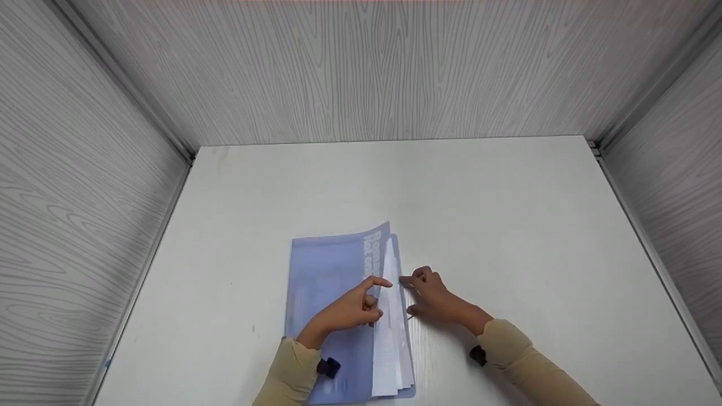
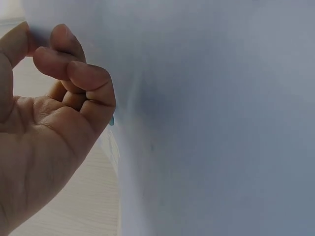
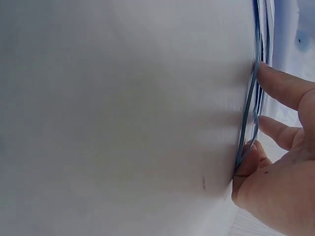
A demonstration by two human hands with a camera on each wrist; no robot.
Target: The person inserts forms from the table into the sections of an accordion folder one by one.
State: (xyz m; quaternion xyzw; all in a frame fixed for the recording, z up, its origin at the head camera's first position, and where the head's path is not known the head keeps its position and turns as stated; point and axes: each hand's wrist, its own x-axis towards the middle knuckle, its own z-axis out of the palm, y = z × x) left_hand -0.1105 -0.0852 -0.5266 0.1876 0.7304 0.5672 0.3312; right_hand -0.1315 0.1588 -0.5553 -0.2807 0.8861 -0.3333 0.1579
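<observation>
A translucent blue document folder (image 1: pixel 327 270) lies on the table with its cover's right side lifted. White papers (image 1: pixel 389 349) show beneath it. My left hand (image 1: pixel 352 307) is over the cover's right edge, most fingers curled and one reaching across the papers. In the left wrist view, the curled fingers (image 2: pixel 88 76) are against the pale cover (image 2: pixel 211 123), and the cover's edge seems pinched. At the folder's right edge, my right hand (image 1: pixel 434 296) has its thumb and fingers spread. In the right wrist view, its fingertips hold a thin blue band (image 3: pixel 248 108), perhaps an elastic, along that edge.
The white table (image 1: pixel 496 214) extends around the folder. Grey wood-grained panels stand at the back (image 1: pixel 361 73), on the left (image 1: pixel 73 197) and on the right (image 1: pixel 671 141).
</observation>
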